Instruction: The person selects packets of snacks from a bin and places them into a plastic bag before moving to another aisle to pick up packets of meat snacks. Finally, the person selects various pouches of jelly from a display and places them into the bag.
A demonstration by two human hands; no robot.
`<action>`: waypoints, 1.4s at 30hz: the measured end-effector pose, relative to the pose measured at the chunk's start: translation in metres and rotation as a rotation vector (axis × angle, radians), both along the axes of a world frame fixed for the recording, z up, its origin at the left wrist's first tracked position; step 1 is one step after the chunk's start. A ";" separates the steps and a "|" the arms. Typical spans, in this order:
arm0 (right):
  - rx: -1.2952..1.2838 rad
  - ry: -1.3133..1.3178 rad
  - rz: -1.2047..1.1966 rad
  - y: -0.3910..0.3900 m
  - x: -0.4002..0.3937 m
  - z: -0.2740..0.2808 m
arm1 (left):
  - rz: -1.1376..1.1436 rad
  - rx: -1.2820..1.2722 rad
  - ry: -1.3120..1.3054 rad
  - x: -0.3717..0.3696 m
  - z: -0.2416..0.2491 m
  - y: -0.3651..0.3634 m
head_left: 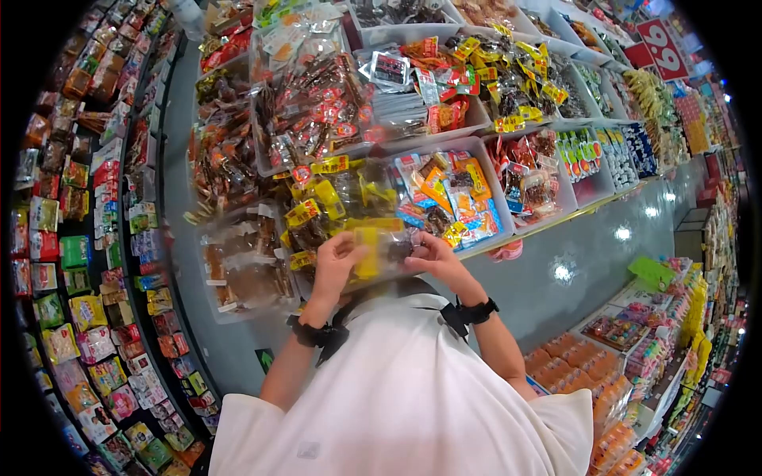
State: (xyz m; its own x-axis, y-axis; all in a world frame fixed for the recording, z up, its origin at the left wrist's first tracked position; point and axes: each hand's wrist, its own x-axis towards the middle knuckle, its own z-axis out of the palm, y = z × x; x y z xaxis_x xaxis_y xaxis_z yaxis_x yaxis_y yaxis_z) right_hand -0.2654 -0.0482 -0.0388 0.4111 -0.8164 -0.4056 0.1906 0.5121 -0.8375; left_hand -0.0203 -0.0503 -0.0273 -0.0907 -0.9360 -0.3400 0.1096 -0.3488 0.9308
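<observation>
Between my two hands is a small clear snack packet (367, 252) with a yellow label and dark contents, slightly blurred. My left hand (336, 259) pinches it by the yellow left end. At the other end, the fingers of my right hand (436, 259) close on the clear part. Just beyond the packet lies a bin of similar yellow-labelled packets (324, 198). A white bin (502, 208) of blue and orange packets is beyond my right hand. The printing on the held packet is too smeared to read.
Several more bins of wrapped snacks (317, 103) spread away in front. Packed shelves (87, 309) line the left side. At the right, past the grey floor (567, 246), stands a display of orange packs (583, 357). A red price sign (665, 49) rises at the far right.
</observation>
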 end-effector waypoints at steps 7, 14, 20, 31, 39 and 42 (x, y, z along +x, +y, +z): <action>-0.009 -0.044 0.021 0.004 0.037 -0.004 | -0.014 -0.195 -0.184 0.026 0.008 -0.017; -0.104 0.094 -0.019 -0.006 0.062 -0.022 | 0.002 -0.415 -0.435 0.032 0.004 -0.046; -0.711 0.678 -0.328 -0.014 0.067 -0.007 | 0.031 -0.389 -0.398 0.015 -0.001 -0.035; -1.282 0.849 0.092 -0.033 0.079 -0.034 | -0.052 -0.199 -0.395 0.006 -0.050 -0.039; -1.053 0.761 0.323 -0.035 0.067 -0.051 | -0.153 -0.213 -1.087 0.008 -0.042 -0.025; -0.912 0.741 -0.152 -0.035 0.033 -0.052 | -0.117 -0.231 -1.165 0.004 -0.034 -0.025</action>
